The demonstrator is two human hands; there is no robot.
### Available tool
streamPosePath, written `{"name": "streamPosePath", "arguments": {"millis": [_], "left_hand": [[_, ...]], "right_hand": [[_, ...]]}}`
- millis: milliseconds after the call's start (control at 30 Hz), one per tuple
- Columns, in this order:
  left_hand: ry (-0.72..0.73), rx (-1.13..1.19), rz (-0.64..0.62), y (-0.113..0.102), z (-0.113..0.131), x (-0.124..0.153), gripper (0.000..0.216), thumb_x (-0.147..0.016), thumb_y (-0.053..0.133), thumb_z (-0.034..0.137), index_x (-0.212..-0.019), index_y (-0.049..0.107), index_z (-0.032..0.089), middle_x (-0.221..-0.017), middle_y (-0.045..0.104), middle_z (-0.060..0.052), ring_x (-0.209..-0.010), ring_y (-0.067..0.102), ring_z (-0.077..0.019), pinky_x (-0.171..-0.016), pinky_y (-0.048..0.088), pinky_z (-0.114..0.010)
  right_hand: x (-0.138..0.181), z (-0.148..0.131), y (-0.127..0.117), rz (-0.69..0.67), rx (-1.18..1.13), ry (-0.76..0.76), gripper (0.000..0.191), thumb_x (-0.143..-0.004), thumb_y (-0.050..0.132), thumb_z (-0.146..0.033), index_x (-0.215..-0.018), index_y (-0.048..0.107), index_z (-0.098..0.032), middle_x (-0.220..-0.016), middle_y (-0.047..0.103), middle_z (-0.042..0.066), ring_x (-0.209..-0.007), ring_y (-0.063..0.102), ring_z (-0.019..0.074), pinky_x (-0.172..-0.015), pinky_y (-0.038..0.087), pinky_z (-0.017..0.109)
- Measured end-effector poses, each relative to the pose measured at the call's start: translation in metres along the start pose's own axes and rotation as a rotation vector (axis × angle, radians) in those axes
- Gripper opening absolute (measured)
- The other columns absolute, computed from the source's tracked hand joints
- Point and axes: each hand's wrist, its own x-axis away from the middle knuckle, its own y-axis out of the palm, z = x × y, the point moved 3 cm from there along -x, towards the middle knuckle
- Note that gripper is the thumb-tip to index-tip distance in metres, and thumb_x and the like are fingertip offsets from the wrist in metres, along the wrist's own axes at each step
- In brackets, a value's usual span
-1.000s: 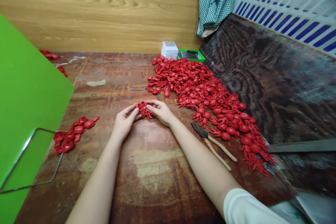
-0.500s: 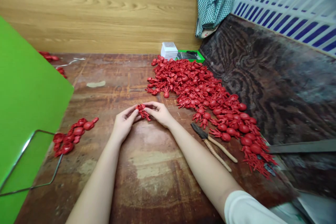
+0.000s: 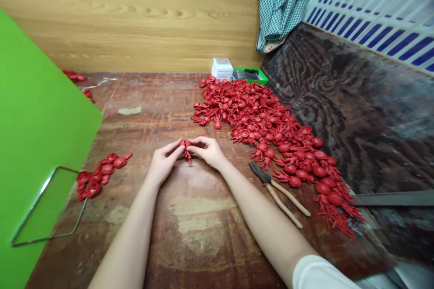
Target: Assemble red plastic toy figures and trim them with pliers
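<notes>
Both of my hands meet over the middle of the worn wooden table (image 3: pixel 190 226). My left hand (image 3: pixel 164 162) and my right hand (image 3: pixel 208 150) pinch one small red plastic piece (image 3: pixel 186 148) between their fingertips, just above the tabletop. A long heap of red plastic pieces (image 3: pixel 271 131) runs along the table to the right of my right hand. A smaller cluster of red pieces (image 3: pixel 100 175) lies to the left of my left hand.
Pliers with pale handles (image 3: pixel 278 187) lie beside my right forearm. A green board (image 3: pixel 37 144) with a wire frame (image 3: pixel 50 210) leans at the left. A white block (image 3: pixel 222 68) and green tray (image 3: pixel 250 75) sit at the wall. A dark board (image 3: pixel 356 108) slopes on the right.
The red piece between my fingertips looks smaller and more closed up than one second ago. My fingertips have drawn closer together. The view has shifted slightly.
</notes>
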Motion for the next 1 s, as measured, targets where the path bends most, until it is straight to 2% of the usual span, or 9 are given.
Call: {"name": "streamPosePath", "arguments": {"millis": [133,300,433,500,567,633,700,833,1000], "left_hand": [[0.094,-0.093,-0.028,0.006,0.001,0.001,0.065,-0.079,0.086,0.066,-0.123,0.083,0.019,-0.136,0.079,-0.015,-0.135,0.071,-0.0365,-0.124,0.049,-0.052],[0.129,-0.121,-0.126,0.009,-0.002,0.004,0.086,-0.086,0.080,0.066,-0.154,0.059,0.019,-0.128,0.082,-0.017,-0.107,0.083,-0.0300,-0.094,0.068,-0.044],[0.179,-0.186,-0.152,0.010,-0.004,0.007,0.066,-0.081,0.086,0.057,-0.131,0.076,0.015,-0.120,0.085,-0.018,-0.103,0.084,-0.0311,-0.092,0.068,-0.042],[0.224,-0.241,-0.135,0.013,-0.004,0.010,0.048,-0.087,0.082,0.052,-0.117,0.082,0.015,-0.114,0.086,-0.017,-0.099,0.084,-0.0304,-0.091,0.067,-0.042],[0.283,-0.300,-0.120,0.019,-0.003,0.015,0.036,-0.088,0.081,0.045,-0.110,0.085,0.017,-0.108,0.087,-0.015,-0.092,0.084,-0.0290,-0.087,0.067,-0.041],[0.346,-0.349,-0.125,0.029,0.000,0.022,0.029,-0.085,0.082,0.039,-0.106,0.087,0.020,-0.103,0.088,-0.012,-0.086,0.083,-0.0272,-0.083,0.066,-0.039],[0.404,-0.381,-0.130,0.041,0.003,0.030,0.024,-0.084,0.081,0.034,-0.104,0.087,0.021,-0.099,0.088,-0.010,-0.081,0.081,-0.0247,-0.079,0.064,-0.036],[0.475,-0.418,-0.109,0.057,0.008,0.041,0.020,-0.088,0.077,0.031,-0.103,0.087,0.022,-0.088,0.086,-0.007,-0.071,0.075,-0.0207,-0.074,0.061,-0.033],[0.463,-0.431,-0.087,0.061,0.009,0.045,0.019,-0.088,0.076,0.030,-0.102,0.086,0.022,-0.086,0.085,-0.006,-0.069,0.074,-0.0200,-0.071,0.060,-0.032]], "right_hand": [[0.000,-0.010,-0.003,-0.012,0.045,-0.066,0.060,-0.062,0.102,-0.051,-0.113,0.084,-0.025,-0.107,0.076,0.005,-0.097,0.073,0.0228,-0.096,0.060,0.040],[-0.002,-0.015,-0.013,-0.003,0.072,-0.088,0.049,-0.068,0.098,-0.053,-0.103,0.082,-0.023,-0.102,0.075,0.005,-0.096,0.071,0.0224,-0.095,0.058,0.039],[-0.001,-0.015,-0.016,0.030,0.069,-0.075,0.059,-0.067,0.094,-0.067,-0.101,0.074,-0.023,-0.095,0.077,0.004,-0.087,0.072,0.0215,-0.084,0.060,0.037],[0.000,-0.017,-0.016,0.075,0.080,-0.087,0.063,-0.074,0.082,-0.081,-0.096,0.072,-0.023,-0.090,0.076,0.004,-0.082,0.071,0.0206,-0.079,0.059,0.035],[0.002,-0.021,-0.016,0.155,0.105,-0.108,0.072,-0.086,0.055,-0.094,-0.087,0.071,-0.023,-0.081,0.073,0.004,-0.075,0.069,0.0193,-0.072,0.057,0.033],[0.006,-0.025,-0.016,0.261,0.142,-0.132,0.086,-0.093,0.026,-0.097,-0.070,0.066,-0.024,-0.067,0.067,0.004,-0.066,0.064,0.0184,-0.067,0.052,0.032],[0.010,-0.028,-0.017,0.364,0.181,-0.149,0.091,-0.095,0.013,-0.095,-0.055,0.058,-0.026,-0.054,0.057,0.003,-0.058,0.057,0.0177,-0.064,0.047,0.033],[0.016,-0.032,-0.017,0.510,0.233,-0.137,0.093,-0.100,0.009,-0.087,-0.046,0.053,-0.027,-0.045,0.051,0.002,-0.050,0.051,0.0169,-0.061,0.041,0.034],[0.017,-0.033,-0.019,0.560,0.246,-0.094,0.090,-0.102,0.012,-0.086,-0.043,0.048,-0.028,-0.042,0.049,0.002,-0.048,0.052,0.0171,-0.059,0.042,0.034]]}}
